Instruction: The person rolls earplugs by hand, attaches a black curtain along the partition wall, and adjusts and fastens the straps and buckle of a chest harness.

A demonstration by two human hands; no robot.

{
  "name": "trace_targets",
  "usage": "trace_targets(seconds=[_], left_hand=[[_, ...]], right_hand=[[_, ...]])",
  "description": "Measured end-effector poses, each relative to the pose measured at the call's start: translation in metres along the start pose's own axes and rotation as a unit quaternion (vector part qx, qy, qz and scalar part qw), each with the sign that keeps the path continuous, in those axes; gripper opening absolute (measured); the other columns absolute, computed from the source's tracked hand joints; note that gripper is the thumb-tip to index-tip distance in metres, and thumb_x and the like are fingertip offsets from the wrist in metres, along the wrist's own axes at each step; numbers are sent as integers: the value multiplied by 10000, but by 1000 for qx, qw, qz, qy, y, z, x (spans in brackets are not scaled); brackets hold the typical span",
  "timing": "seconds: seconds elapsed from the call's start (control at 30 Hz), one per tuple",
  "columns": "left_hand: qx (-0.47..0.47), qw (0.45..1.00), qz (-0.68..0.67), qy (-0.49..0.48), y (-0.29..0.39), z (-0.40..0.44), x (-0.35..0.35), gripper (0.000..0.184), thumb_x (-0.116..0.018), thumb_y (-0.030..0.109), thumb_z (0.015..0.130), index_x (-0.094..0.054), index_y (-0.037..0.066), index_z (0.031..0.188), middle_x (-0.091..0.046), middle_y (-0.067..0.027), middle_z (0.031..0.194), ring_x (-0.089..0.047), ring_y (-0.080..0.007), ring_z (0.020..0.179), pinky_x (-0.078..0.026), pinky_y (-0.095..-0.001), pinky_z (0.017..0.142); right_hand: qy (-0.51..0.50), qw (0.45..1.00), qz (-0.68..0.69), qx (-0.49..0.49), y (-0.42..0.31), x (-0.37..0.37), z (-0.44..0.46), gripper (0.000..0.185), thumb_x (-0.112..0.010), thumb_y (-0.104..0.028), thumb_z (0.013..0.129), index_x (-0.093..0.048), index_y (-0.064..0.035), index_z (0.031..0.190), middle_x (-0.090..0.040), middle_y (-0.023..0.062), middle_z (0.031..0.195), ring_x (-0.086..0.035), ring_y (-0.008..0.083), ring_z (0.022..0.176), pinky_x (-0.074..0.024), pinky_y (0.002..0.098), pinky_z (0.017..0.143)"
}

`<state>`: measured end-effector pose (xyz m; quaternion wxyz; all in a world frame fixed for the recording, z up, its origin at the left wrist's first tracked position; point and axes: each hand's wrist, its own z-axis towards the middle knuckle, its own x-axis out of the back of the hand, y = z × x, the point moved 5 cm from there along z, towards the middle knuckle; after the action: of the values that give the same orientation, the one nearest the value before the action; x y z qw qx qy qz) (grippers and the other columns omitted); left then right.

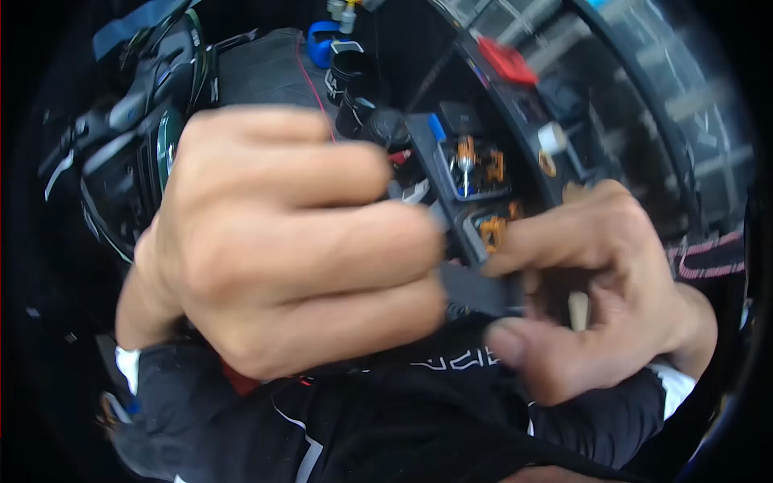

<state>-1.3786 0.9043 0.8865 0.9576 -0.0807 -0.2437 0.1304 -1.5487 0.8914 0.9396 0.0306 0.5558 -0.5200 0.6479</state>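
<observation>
My left hand [298, 241] is raised large and close to the camera, its fingers curled with the back of the hand toward me. Whatever lies inside its curled fingers is hidden. To its right, my right hand [604, 282] is bent, with thumb and forefinger apart. A small pale stick-like piece [578, 311] shows within the right hand, against the curled fingers. Past the hands lies a small tray [493, 193] with orange and metal parts, and below it a second tray [475, 245] with an orange part, partly covered by my right forefinger.
A red object [506, 60] and a white roll [552, 138] are on the dark bench at the upper right. Dark equipment [129, 121] stands at the left. Near the top are a blue item [320, 45] and black containers [350, 74].
</observation>
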Motion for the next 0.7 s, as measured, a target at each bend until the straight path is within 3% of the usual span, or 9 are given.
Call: trace_targets(seconds=[0.1,0.17,0.23,0.3,0.37,0.43,0.5,0.57,0.7], left_hand=[[-7,1000,14,26,-9,-5,17,124,-697,148,636,-576,123,652,-493,44,664,-383,-104,478,-225,-260,412],[-13,999,17,49,-10,-13,21,128,-702,161,686,-580,130,666,-538,48,737,-417,-88,491,-256,-240,409],[23,1000,19,-4,-1,-26,20,108,-699,173,743,-603,144,703,-561,58,787,-474,-63,531,-297,-224,421],[81,996,-27,13,7,-44,9,94,-697,181,764,-620,148,722,-563,52,787,-485,-68,542,-308,-228,429],[147,986,-80,24,19,-64,-6,115,-718,176,770,-622,135,722,-559,42,765,-492,-85,539,-322,-237,434],[202,967,-151,39,25,-73,-14,158,-745,157,761,-599,117,717,-542,21,734,-495,-121,534,-344,-264,431],[286,950,-124,-11,19,-77,-19,196,-764,137,743,-575,99,708,-531,0,715,-490,-159,527,-365,-294,431],[315,936,-155,-36,14,-69,-23,204,-759,125,734,-562,89,698,-519,-16,698,-493,-181,542,-376,-317,430],[342,907,-73,-234,-1,-45,-22,167,-758,113,693,-618,65,771,-513,-36,710,-543,-202,624,-416,-324,468]], right_hand=[[-30,989,-14,-142,-19,7,8,370,-707,-265,686,-691,88,794,-616,66,565,-594,144,478,-432,260,483],[-43,997,-59,4,-20,10,8,207,-770,-131,720,-662,45,732,-572,41,517,-583,76,445,-409,205,425],[-112,988,-108,-23,-23,10,5,218,-774,-146,737,-674,45,766,-583,39,537,-591,90,456,-415,219,438],[-117,978,-91,-144,-12,6,1,331,-724,-288,681,-720,29,774,-571,70,555,-560,150,458,-377,271,457],[-137,981,-108,-85,9,2,5,327,-754,-288,687,-720,19,792,-561,63,544,-545,139,448,-369,262,449],[-206,978,-36,-20,20,-8,14,231,-786,-166,756,-678,34,796,-591,29,555,-586,79,477,-417,227,449],[-256,956,38,-137,37,-14,19,215,-773,-178,800,-664,6,791,-534,-4,538,-486,25,477,-370,225,444],[-253,954,84,-139,43,-16,27,222,-739,-174,835,-630,0,753,-487,-17,520,-432,20,473,-329,242,438],[-273,929,173,-182,59,-14,24,298,-677,-196,901,-573,5,708,-410,-13,491,-371,31,464,-289,282,433]])
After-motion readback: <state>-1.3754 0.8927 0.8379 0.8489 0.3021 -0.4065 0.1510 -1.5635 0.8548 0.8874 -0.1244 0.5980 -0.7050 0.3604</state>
